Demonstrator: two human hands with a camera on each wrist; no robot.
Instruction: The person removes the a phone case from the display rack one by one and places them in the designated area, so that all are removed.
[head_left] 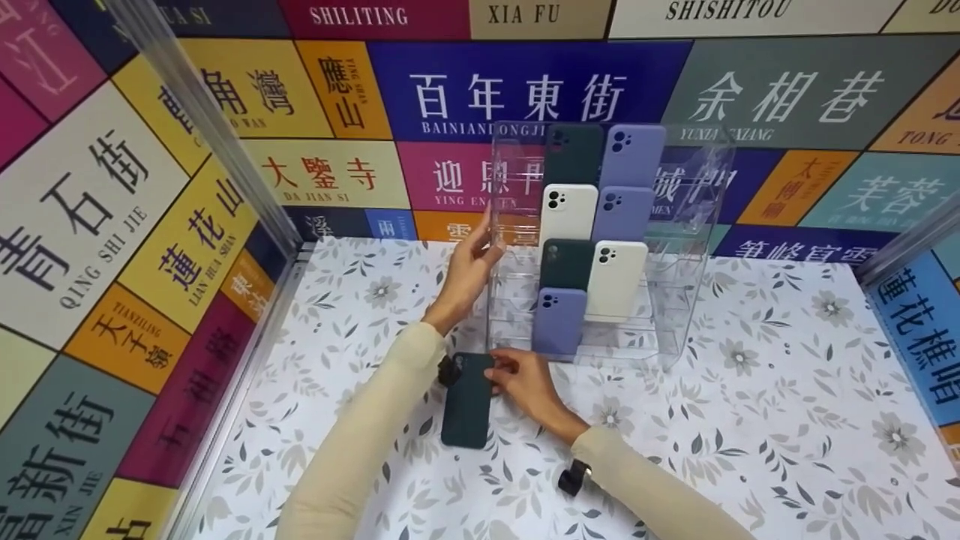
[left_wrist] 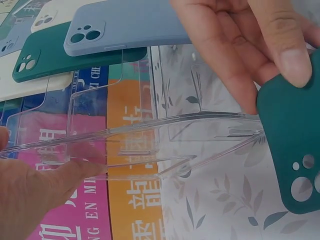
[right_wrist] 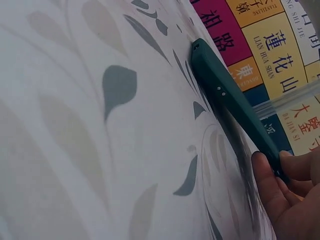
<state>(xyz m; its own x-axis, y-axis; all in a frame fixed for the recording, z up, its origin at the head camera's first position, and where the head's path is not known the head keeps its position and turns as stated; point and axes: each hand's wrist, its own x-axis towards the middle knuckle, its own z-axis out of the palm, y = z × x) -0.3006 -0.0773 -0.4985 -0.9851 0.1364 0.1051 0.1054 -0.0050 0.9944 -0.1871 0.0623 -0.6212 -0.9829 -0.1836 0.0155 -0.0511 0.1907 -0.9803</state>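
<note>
A dark green phone case (head_left: 466, 416) is held by its upper right corner in my right hand (head_left: 529, 384), in front of a clear plastic display rack (head_left: 517, 319). The left wrist view shows the thumb on the green case (left_wrist: 285, 130) and fingers behind it; camera holes are at the other end. Seen from the right wrist, the case (right_wrist: 230, 105) slants low over the tabletop, pinched at one end. My left hand (head_left: 466, 277) grips the rack's left side edge, its fingers (left_wrist: 65, 180) against the clear panel.
White, lilac and dark green cases stand in two columns on the rack, among them a lilac case (head_left: 559, 322) lowest and a white case (head_left: 616, 281). A floral cloth (head_left: 765, 420) covers the table. Sign-patterned walls (head_left: 525, 82) rise behind and at both sides.
</note>
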